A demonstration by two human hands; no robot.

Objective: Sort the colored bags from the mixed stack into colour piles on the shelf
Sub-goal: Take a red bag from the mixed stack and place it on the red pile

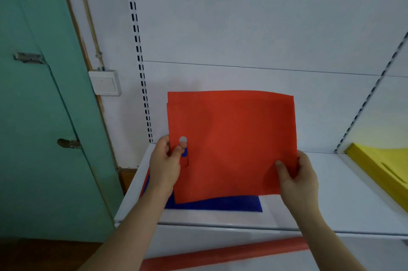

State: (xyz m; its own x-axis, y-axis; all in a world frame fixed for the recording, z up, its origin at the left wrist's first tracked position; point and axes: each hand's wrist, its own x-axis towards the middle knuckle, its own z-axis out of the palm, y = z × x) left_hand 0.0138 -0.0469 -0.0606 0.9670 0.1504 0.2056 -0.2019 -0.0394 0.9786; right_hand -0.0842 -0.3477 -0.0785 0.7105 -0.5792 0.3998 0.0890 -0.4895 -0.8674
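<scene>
Both hands up in front of the white shelf [331, 193], holding one red bag [231, 144] flat between them. Left hand [165, 164] with its grip closed on the bag's left edge, thumb by the handle hole. Right hand [295, 180] with its grip closed on the lower right corner, thumb on top. Just under the grips, lying on the shelf, a blue bag [220, 203] on the mixed stack. Far right of the right grip, a yellow pile [382, 164]. Below the hands, a red roll [231, 255]. Left of the left grip, a green door [44, 116].
</scene>
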